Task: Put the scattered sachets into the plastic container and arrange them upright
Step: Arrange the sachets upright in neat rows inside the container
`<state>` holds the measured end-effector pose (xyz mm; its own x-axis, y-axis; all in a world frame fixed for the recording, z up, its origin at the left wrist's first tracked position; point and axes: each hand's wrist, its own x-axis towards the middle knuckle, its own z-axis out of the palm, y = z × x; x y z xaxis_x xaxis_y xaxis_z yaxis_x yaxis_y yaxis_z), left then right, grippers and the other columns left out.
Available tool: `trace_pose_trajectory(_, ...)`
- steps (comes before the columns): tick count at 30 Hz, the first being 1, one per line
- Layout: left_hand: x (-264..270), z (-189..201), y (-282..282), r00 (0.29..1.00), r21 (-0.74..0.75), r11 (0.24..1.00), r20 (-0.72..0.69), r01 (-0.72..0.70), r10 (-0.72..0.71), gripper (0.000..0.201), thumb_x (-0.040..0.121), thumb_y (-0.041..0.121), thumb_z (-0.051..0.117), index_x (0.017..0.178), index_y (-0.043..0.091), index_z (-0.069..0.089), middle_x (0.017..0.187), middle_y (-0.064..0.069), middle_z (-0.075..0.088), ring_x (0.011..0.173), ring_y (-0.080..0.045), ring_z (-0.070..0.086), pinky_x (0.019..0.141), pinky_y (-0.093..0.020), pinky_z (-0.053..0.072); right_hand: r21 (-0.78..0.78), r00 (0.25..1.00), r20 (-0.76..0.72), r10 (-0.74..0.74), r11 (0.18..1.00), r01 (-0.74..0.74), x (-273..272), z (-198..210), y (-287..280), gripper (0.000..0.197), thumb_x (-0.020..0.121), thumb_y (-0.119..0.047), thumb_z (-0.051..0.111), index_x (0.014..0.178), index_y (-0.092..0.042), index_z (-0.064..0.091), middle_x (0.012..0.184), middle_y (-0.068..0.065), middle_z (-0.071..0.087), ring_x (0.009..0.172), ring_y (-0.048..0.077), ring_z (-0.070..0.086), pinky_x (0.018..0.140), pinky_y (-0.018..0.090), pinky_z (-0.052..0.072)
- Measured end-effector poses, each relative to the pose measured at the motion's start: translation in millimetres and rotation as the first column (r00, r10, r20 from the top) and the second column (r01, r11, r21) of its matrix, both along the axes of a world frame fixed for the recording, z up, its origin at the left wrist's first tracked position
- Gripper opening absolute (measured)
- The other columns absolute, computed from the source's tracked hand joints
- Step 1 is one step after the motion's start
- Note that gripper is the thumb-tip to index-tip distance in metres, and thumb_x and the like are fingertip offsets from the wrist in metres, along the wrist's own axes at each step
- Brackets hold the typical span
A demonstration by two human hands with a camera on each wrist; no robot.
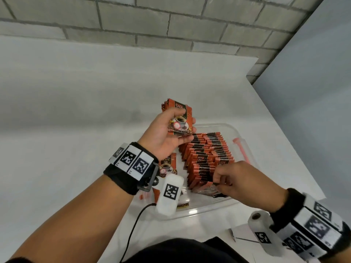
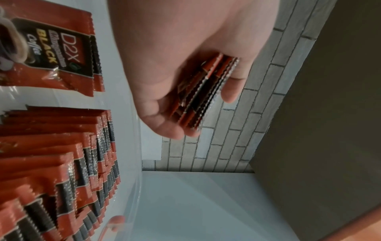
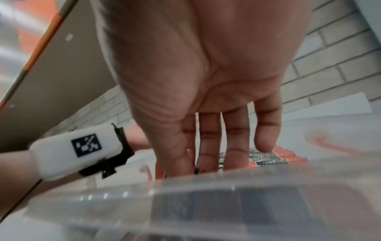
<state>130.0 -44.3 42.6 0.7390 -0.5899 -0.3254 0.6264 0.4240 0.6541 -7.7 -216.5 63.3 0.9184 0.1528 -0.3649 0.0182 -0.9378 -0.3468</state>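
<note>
My left hand point(image 1: 161, 133) holds a small stack of red-and-black coffee sachets point(image 1: 179, 120) above the far left corner of the clear plastic container point(image 1: 245, 141). The left wrist view shows the stack point(image 2: 206, 91) edge-on between my thumb and fingers point(image 2: 230, 96). Two rows of sachets point(image 1: 205, 154) stand upright in the container, and a few sachets point(image 1: 168, 166) lie flat at its left side. My right hand point(image 1: 237, 179) reaches into the near end of the rows and pinches the top edge of the nearest sachet point(image 1: 207, 186).
The container sits on a white table point(image 1: 76, 111) against a grey brick wall point(image 1: 171, 21). The table's right edge runs diagonally close to the container. A pink latch point(image 1: 241, 147) is on the container's right rim. A black cable point(image 1: 133, 228) hangs from my left wrist.
</note>
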Motion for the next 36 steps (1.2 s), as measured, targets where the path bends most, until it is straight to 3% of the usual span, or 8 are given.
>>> trace_pose_trajectory(6,0,2,-1,1.000,0.037,0.999,0.001,0.017,-0.017,0.014,0.086,0.022,0.055,0.090,0.010,0.062,0.079,-0.008,0.065,0.065,-0.019,0.062,0.061,-0.031,0.049,-0.251,0.982,0.087,0.165,0.958,-0.138,5,-17,9,0.017,0.065,-0.016,0.071,0.061,-0.024,0.056,0.059,-0.009,0.060,0.055,0.013,0.056,0.058,0.023,0.035)
trace_pose_trajectory(11,0,2,0,1.000,0.057,0.998,0.002,0.021,-0.021,0.014,0.087,0.023,0.055,0.091,0.011,0.062,0.081,-0.009,0.065,0.066,-0.019,0.062,0.061,-0.031,0.048,-0.340,0.952,0.099,0.290,0.909,-0.242,6,-19,15,0.042,0.049,-0.014,0.078,0.053,-0.027,0.039,0.047,-0.008,0.050,0.042,0.013,0.050,0.049,0.028,0.047)
trace_pose_trajectory(20,1,4,0,0.999,0.082,0.996,0.007,0.037,-0.038,0.013,0.090,0.021,0.054,0.090,0.011,0.061,0.080,-0.008,0.066,0.065,-0.019,0.063,0.061,-0.030,0.048,-0.307,0.946,0.183,0.269,0.929,-0.205,4,-25,11,0.043,0.054,-0.011,0.076,0.057,-0.027,0.036,0.050,-0.009,0.051,0.043,0.014,0.048,0.049,0.027,0.045)
trace_pose_trajectory(23,1,6,-1,1.000,0.104,0.994,0.011,0.019,-0.021,0.011,0.091,0.019,0.053,0.090,0.010,0.060,0.081,-0.009,0.064,0.064,-0.019,0.064,0.062,-0.030,0.049,-0.283,0.942,0.173,0.288,0.930,-0.233,6,-23,10,0.053,0.048,-0.013,0.081,0.057,-0.029,0.031,0.047,-0.012,0.042,0.041,0.010,0.034,0.050,0.022,0.034)
trace_pose_trajectory(26,0,5,-1,1.000,0.107,0.994,0.001,0.017,-0.018,0.009,0.091,0.015,0.053,0.091,0.008,0.058,0.080,-0.011,0.062,0.065,-0.021,0.067,0.062,-0.030,0.053,-0.258,0.953,0.139,0.269,0.939,-0.228,7,-20,7,0.047,0.060,-0.022,0.082,0.057,-0.029,0.035,0.052,-0.014,0.039,0.046,0.008,0.034,0.053,0.015,0.022)
trace_pose_trajectory(30,-3,2,2,0.998,0.085,0.995,0.025,0.055,-0.057,0.005,0.089,0.007,0.057,0.085,0.004,0.060,0.076,-0.012,0.065,0.074,-0.024,0.068,0.072,-0.035,0.057,-0.136,0.986,0.083,0.145,0.982,-0.133,12,-2,4,0.026,0.078,-0.039,0.073,0.068,-0.026,0.053,0.062,-0.013,0.051,0.058,0.006,0.049,0.055,0.017,0.030)
trace_pose_trajectory(32,-5,4,4,0.994,0.091,0.992,0.068,0.084,-0.090,0.003,0.084,0.004,0.060,0.084,0.004,0.064,0.076,-0.011,0.068,0.074,-0.022,0.068,0.074,-0.036,0.057,0.073,0.977,0.210,-0.037,0.997,0.022,20,13,2,0.019,0.079,-0.042,0.072,0.078,-0.028,0.059,0.071,-0.015,0.055,0.066,0.003,0.052,0.062,0.018,0.039)
trace_pose_trajectory(36,-12,8,3,0.969,0.094,0.981,0.163,0.172,-0.186,0.032,0.073,0.009,0.065,0.105,0.009,0.065,0.092,-0.009,0.072,0.082,-0.021,0.070,0.071,-0.034,0.057,0.423,0.839,0.327,-0.435,0.861,0.282,45,34,0,0.030,0.082,-0.044,0.065,0.110,-0.034,0.062,0.094,-0.016,0.062,0.082,0.004,0.057,0.070,0.014,0.043)
